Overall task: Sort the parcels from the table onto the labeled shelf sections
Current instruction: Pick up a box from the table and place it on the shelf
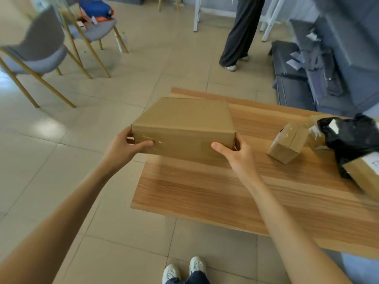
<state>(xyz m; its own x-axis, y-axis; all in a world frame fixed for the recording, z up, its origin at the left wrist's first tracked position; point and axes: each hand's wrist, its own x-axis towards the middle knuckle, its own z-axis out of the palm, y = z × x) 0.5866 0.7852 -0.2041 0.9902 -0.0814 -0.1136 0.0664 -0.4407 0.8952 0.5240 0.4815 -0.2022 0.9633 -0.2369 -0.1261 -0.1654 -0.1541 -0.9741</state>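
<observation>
At the centre of the frame both hands hold a flat, rectangular cardboard box (183,125), plain brown with a strip of glossy clear tape across its near face. The left hand (125,146) grips the box's left end, thumb laid flat on the near face and fingers curled round the side. The right hand (235,154) grips the right end the same way, thumb on the near face, fingers tucked behind the corner. The box overhangs the left edge of the table (205,193), partly over the floor (71,130); whether its underside touches the tabletop cannot be told.

The table is a smooth slab with streaked, orange-brown wood grain, running from centre to the lower right. Toward the right of the frame a small box (287,144), cube-like and taped, sits tilted on the wood. Just beside it, at the right edge, lies a crinkled, shiny black bag (348,136) with a white patch, touching another carton (365,173) that bears a pale label and is cut off by the frame.

The floor is large, glossy beige tiles. In the upper left stand two chairs (41,56) with grey fabric seats and thin gold-coloured metal legs; the farther one carries a blue and orange bundle (95,9). At the top centre stands a person's legs (240,31) in loose dark trousers. The upper right holds blurred grey shelving (338,58). White mesh shoes (184,269) show at the bottom.
</observation>
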